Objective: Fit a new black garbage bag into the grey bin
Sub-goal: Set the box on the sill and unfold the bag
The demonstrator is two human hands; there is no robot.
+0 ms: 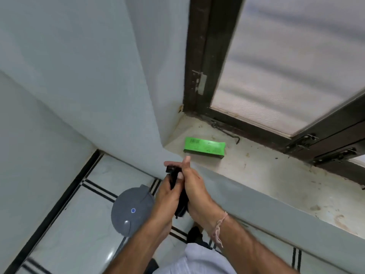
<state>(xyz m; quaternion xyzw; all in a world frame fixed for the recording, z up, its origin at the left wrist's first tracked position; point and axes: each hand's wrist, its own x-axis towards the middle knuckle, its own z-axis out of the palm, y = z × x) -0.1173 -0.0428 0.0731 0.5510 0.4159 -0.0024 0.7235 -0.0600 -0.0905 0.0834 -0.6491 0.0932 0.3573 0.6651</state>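
Observation:
A folded black garbage bag (pixel 180 202) is held between both my hands in front of the window sill's edge. My left hand (pixel 166 192) grips its left side near the top. My right hand (pixel 194 186) closes on its right side, with the thumb pointing up. The bag's lower end hangs out below my palms. The grey bin (pixel 130 209) stands on the floor below and left of my hands, its round lid shut, partly hidden behind my left forearm.
A green box (pixel 204 147) lies on the stained window sill (pixel 276 184) just beyond my hands. A dark-framed window (pixel 276 66) rises behind it. Pale walls meet at a corner on the left. The floor is glossy white tile (pixel 79 224) with black stripes.

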